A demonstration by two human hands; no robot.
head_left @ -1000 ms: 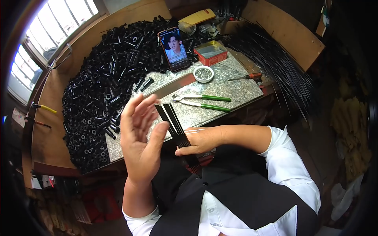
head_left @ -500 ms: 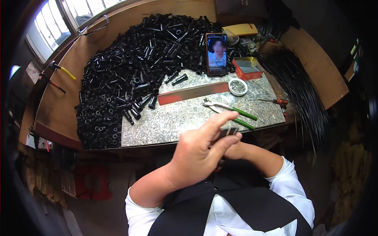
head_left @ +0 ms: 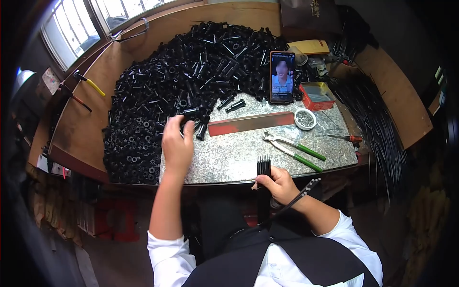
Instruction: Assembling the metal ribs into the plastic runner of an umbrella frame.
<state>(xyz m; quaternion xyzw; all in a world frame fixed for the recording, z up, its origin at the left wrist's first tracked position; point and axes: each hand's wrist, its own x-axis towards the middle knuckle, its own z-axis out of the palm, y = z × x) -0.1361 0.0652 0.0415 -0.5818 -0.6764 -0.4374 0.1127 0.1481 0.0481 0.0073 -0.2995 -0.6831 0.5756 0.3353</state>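
My left hand [head_left: 177, 148] is at the near edge of the heap of black flanged sleeves [head_left: 191, 71]. Its thumb and fingers are apart, and I see nothing held between them. One black sleeve [head_left: 190, 111] lies just past the fingertips. Low at the table's front edge, my right hand [head_left: 282, 186] is closed round a bundle of thin black rods [head_left: 264, 166], whose ends stand up side by side like a comb. More black strips with pale-dotted ends [head_left: 308, 188] cross in front of my right wrist. My palm and fingers hide part of the bundle.
Green-handled pincers [head_left: 296, 151] lie on the speckled tabletop, near a reddish metal bar [head_left: 251, 123]. Beyond them are a white bowl of small metal pieces [head_left: 305, 119], a red box [head_left: 317, 96] and a propped phone [head_left: 281, 76]. A screwdriver [head_left: 351, 138] and long black rods [head_left: 370, 115] lie right.
My left hand has left my right hand and moved left and forward to the heap. The bundle in my right hand now shows more fully. The view has shifted slightly.
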